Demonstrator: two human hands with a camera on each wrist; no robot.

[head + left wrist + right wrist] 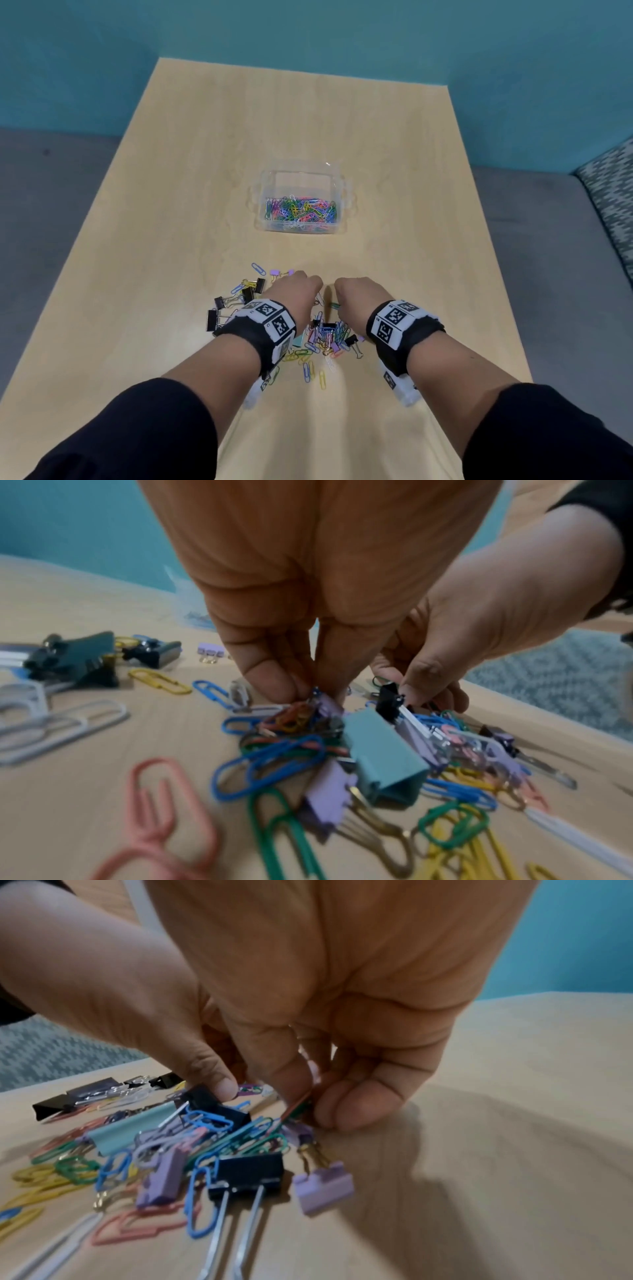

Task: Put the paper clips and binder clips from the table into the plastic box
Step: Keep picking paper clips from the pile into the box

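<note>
A clear plastic box (260, 209) stands mid-table, its floor covered with coloured paper clips (301, 209). Nearer me lies a pile of paper clips and binder clips (327, 339). Both hands hang fingers-down over its far edge. In the left wrist view my left hand (308, 693) pinches a few paper clips (294, 718) at the top of the pile, beside a teal binder clip (383, 756). My right hand (304, 1107) pinches green and orange paper clips (294, 1110). A black binder clip (250, 1172) and a lilac binder clip (323, 1188) lie just below it.
Black binder clips (219, 308) and loose paper clips (258, 269) are scattered left of my left hand. The wooden table (171, 205) ends at a teal wall behind. A patterned cushion (613, 192) sits off the right edge.
</note>
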